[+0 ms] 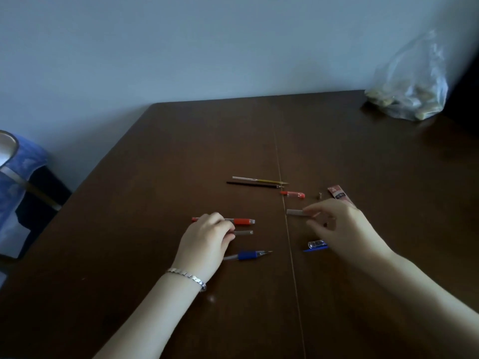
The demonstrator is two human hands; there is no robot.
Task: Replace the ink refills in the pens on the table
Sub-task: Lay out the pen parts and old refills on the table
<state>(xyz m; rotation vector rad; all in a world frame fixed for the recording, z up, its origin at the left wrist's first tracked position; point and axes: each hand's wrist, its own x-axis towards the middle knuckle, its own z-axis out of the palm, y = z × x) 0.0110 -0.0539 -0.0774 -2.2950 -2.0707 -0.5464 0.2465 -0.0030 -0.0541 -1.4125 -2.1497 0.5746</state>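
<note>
Head view: a dark wooden table (181, 151) with a seam down its middle and pen parts lying on both sides of it.
Left hand: the left hand (204, 242) lies knuckles up to the left of the seam, its fingers curled down round the end of a clear barrel (243, 232), which sticks out to the right from under the fingertips. A silver bracelet (186, 274) sits on the wrist.
Right hand: the right hand (342, 226) reaches in from the right, and its thumb and forefinger pinch one end of a short grey tube (295, 212) just right of the seam.
Red pen: the red pen (242, 221) lies flat just beyond the left hand's knuckles, which hide its middle.
Blue pen: the blue pen (248, 255) lies on the near side of that hand, tip pointing right, towards the seam.
Refills: a yellowish refill (259, 180) and a black refill (252, 184) lie side by side farther back, close together and almost parallel.
Caps: a red cap (293, 194) lies just right of the refill tips, and a blue cap (316, 244) lies beside the right hand, partly under it.
Small bits: a tiny metal piece (320, 195) stands between the red cap and a reddish packet (338, 194).
Far corner: a clear plastic bag (412, 92) with pale lumps inside sits well apart from the pens.
Off the table: a chair with a blue cover (18, 177) stands at the left.
</note>
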